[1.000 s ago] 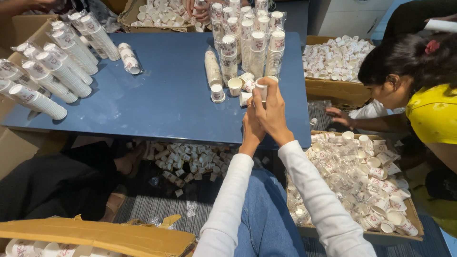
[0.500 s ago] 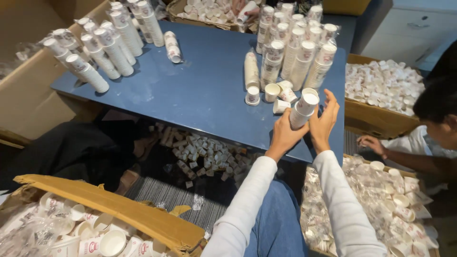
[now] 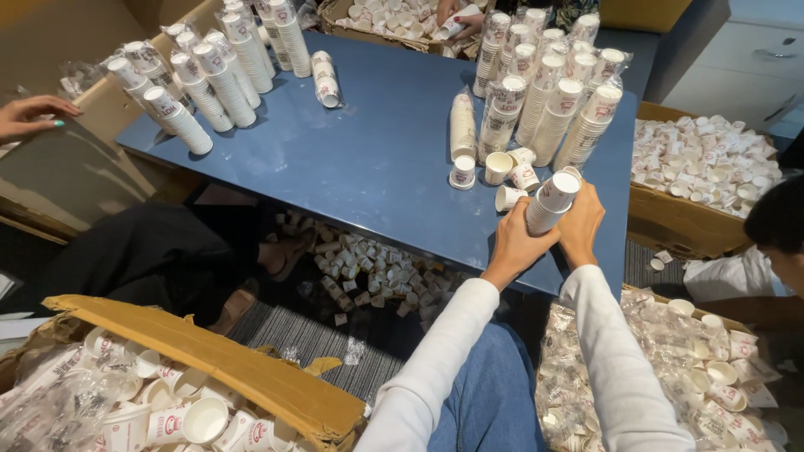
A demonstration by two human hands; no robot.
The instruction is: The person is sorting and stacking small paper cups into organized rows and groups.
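1. Left hand point(image 3: 515, 243) was clenched around the lower part of a short stack of paper cups point(image 3: 550, 203). Right hand point(image 3: 580, 224) was wrapped on the same stack from its 3 o'clock side. Both grips were closed on it.
2. The stack sat tilted, open rims pointing to about 1 o'clock, held just above the near edge of the blue surface point(image 3: 368, 167).
3. Handling judgement: nested paper cups are very light and thin-walled. They crush under a hard squeeze and the stack can telescope apart. Best hold looks like around the sidewall mid-stack, with one hand backing the base end.
4. At 11 o'clock from the hands, a few loose single cups point(image 3: 502, 172) stood and lay on the surface, near the stack but not touching it.
5. At 12 o'clock, bagged tall cup stacks point(image 3: 553, 100) stood upright in a cluster. Another group of tall stacks point(image 3: 209, 75) leaned at 10 o'clock, well apart.
6. At 2 o'clock, a cardboard box of loose cups point(image 3: 703, 167) sat beside the surface. More cups lay on the floor point(image 3: 368, 268) under it at 9 o'clock.
7. Another person's hand point(image 3: 32, 115) rested at far 9 o'clock. A further person's hand point(image 3: 456, 17) showed at the top edge.
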